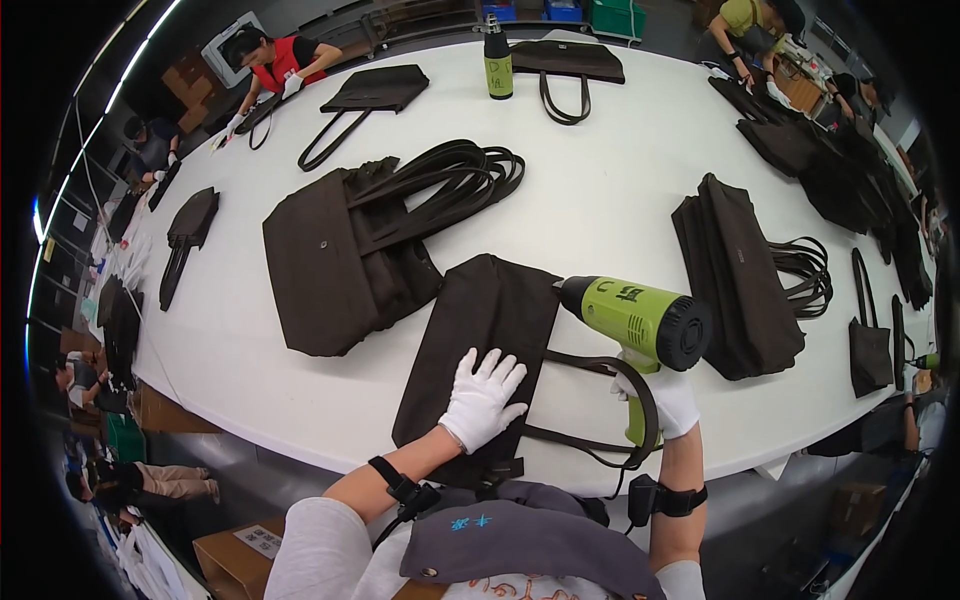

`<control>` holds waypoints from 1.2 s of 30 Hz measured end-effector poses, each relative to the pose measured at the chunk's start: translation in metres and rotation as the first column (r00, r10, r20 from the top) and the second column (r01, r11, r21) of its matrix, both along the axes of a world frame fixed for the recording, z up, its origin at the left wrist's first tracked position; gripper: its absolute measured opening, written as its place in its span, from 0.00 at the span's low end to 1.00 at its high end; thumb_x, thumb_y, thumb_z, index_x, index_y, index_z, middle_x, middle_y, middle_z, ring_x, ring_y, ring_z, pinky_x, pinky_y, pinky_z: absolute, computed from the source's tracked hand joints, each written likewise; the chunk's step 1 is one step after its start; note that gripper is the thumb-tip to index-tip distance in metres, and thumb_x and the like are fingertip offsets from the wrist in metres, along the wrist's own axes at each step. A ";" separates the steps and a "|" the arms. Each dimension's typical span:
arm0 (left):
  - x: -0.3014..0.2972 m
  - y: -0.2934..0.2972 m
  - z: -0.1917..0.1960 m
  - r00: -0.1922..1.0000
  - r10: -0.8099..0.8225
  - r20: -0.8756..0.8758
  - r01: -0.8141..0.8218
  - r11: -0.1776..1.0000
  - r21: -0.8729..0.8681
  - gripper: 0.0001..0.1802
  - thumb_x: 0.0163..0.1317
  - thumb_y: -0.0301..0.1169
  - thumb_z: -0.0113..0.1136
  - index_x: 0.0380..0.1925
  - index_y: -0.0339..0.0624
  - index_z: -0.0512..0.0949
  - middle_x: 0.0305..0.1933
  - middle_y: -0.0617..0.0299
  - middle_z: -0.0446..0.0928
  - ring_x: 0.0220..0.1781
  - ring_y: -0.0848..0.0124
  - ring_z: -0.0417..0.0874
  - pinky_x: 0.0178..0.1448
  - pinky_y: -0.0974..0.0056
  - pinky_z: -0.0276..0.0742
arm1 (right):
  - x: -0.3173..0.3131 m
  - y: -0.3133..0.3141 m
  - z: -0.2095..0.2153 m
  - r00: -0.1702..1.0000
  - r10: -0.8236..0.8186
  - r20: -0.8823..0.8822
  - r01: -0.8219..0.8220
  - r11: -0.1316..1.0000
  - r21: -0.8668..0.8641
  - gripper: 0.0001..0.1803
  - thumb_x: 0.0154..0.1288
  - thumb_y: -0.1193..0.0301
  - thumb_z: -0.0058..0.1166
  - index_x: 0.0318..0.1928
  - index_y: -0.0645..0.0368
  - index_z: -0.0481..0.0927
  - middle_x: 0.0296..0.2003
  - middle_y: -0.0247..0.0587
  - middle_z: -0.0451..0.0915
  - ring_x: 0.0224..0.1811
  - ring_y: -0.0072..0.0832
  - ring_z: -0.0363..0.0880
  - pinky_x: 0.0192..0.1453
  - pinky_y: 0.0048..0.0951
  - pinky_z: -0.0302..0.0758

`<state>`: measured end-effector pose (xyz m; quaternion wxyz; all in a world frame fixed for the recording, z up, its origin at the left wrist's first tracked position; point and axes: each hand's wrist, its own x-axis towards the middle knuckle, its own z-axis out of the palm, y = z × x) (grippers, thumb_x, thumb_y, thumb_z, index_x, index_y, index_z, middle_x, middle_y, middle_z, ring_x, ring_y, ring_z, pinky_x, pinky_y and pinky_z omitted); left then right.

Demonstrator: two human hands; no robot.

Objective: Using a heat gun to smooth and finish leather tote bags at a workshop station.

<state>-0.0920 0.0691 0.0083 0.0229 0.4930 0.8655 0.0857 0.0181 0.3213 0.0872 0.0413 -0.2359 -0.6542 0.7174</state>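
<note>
A dark brown tote bag (450, 330) lies flat on the white table in front of me, its handles stretched to the right. My left hand (484, 398), in a white glove, rests on the bag with fingers spread. In my right hand (662, 400), also gloved, is a lime-green heat gun (630, 312), my fingers wrapped round its grip. Its black nozzle points left, close to the bag's upper right edge; whether they touch I cannot tell. One handle loop passes beside the gun's grip.
Stacked brown bags (320, 255) lie left of centre, and another stack (740, 280) stands to the right. A second heat gun (497, 62) stands upright at the far side of the white table (600, 180). Co-workers (285, 65) handle bags around the table's edge. A cardboard box (235, 555) sits at lower left.
</note>
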 end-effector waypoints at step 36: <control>-0.065 0.282 0.319 -0.069 -0.639 0.766 -0.306 0.744 0.594 0.20 0.64 0.43 0.61 0.46 0.39 0.78 0.42 0.63 0.81 0.40 0.75 0.82 0.45 0.70 0.78 | 0.234 -0.045 -0.039 0.726 -0.684 -0.071 0.595 0.676 -0.433 0.29 0.43 0.85 0.61 0.51 0.75 0.70 0.34 0.54 0.79 0.26 0.36 0.81 0.26 0.29 0.78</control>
